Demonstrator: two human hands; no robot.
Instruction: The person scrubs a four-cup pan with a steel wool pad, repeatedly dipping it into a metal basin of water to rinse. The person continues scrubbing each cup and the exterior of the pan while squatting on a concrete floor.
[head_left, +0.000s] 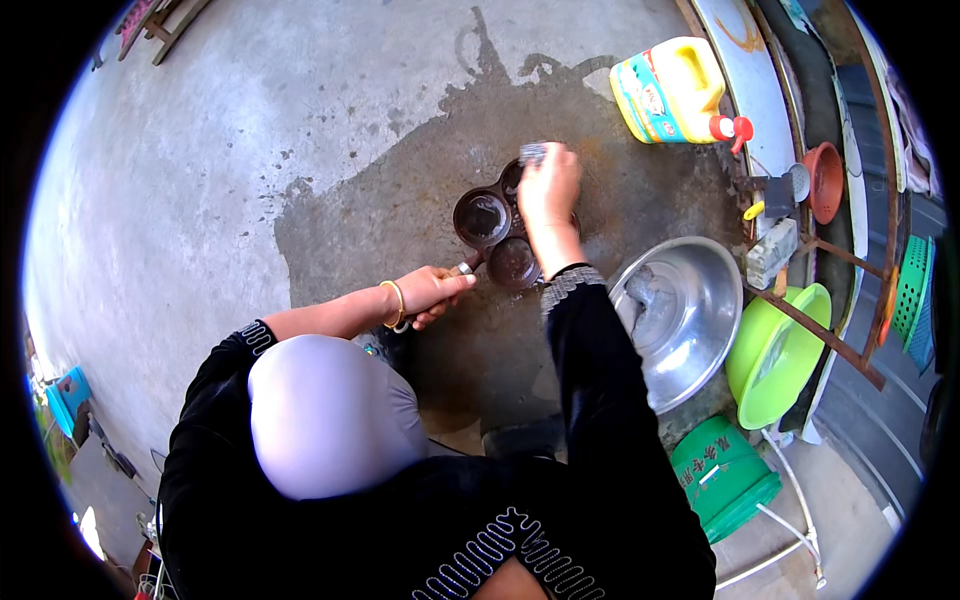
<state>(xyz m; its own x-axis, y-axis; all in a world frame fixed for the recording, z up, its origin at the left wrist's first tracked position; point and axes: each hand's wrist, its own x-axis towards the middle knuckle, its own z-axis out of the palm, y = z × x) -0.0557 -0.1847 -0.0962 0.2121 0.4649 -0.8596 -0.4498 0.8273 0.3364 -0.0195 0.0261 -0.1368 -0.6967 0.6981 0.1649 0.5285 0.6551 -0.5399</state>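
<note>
A dark multi-cup frying pan rests on the wet concrete floor, its round wells holding some water. My left hand is closed around its handle, and a gold-coloured bangle circles that wrist. Over the far right wells, my right hand grips a grey scrubber, perhaps of steel wool. That hand and forearm hide part of the pan. Right of my right forearm stands a wide metal basin with some water and a pale, crumpled thing in it.
A yellow detergent jug with a red cap is at the far right. Beside the basin are a lime-green plastic basin, a green bucket and white pipes. A rusty metal frame edges the right side. Part of a wooden stool shows top left.
</note>
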